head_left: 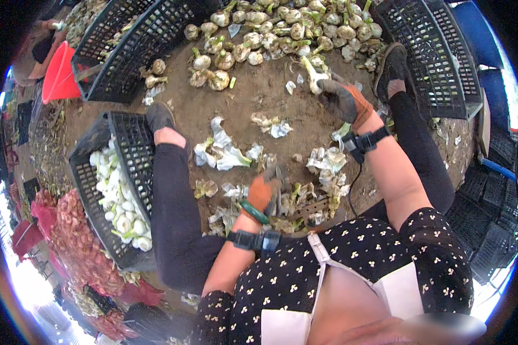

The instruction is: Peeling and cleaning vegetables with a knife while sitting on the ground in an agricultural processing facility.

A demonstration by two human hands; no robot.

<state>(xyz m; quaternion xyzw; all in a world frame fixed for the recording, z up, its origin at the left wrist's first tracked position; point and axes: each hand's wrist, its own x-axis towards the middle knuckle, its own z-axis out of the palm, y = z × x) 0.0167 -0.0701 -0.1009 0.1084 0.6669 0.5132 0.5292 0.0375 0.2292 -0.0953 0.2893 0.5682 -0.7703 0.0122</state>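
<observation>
Ahead of me, my right hand (pixel 345 102), in an orange and dark grey glove, is closed at the fingertips on a garlic bulb (pixel 316 81) with its stem pointing up and away. The bulb is just short of a big heap of untrimmed garlic (pixel 282 31). Close to my body, my left hand (pixel 263 192) wears the same kind of glove; its fingers are smeared by motion, so I cannot make out what they hold. Peeled garlic skins (pixel 223 150) lie on the ground around it. Cleaned white garlic bulbs (pixel 118 192) fill part of a black crate by my left leg.
That black crate (pixel 133 164) stands at left. More black crates (pixel 118 57) (pixel 426 57) flank the heap. A red bucket (pixel 62 75) is at far left, near another person's arm (pixel 40 63). Reddish net sacks (pixel 80 236) lie lower left. Stacked crates (pixel 480 201) stand at right.
</observation>
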